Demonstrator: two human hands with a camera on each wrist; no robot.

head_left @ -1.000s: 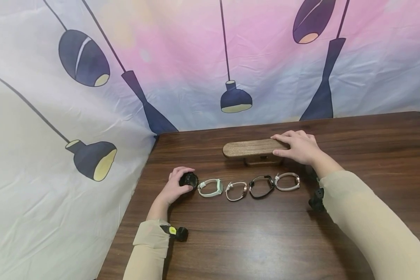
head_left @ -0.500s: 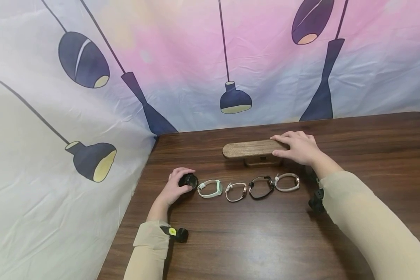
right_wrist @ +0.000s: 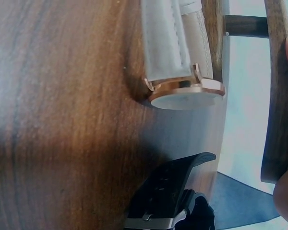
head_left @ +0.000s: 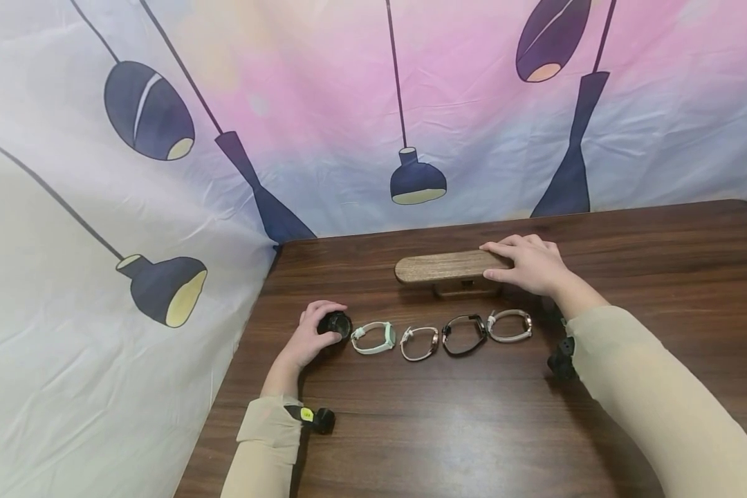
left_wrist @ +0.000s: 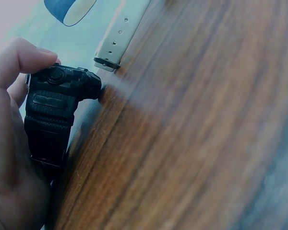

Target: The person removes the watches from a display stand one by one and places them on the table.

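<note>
My left hand [head_left: 311, 335] curls round a chunky black wristwatch [head_left: 336, 323] at the left end of a row of watches. In the left wrist view the thumb and fingers hold that watch by its case and strap. My right hand [head_left: 529, 263] grips the right end of a wooden stand [head_left: 442, 268], a rounded bar raised on a post over a base. Between the hands, nearer the front, lie a mint-green watch [head_left: 373, 337], a pale watch [head_left: 420, 344], a black-strapped watch [head_left: 465, 335] and a beige watch [head_left: 510, 325], each buckled into a loop.
Under the right wrist, a black strap with a silver buckle [right_wrist: 158, 191] lies on the dark wooden table [head_left: 423, 429]. A lamp-patterned cloth [head_left: 348, 104] hangs behind the table and along its left side.
Both hands keep their holds and the watches stay in place. The head view has shifted very slightly.
</note>
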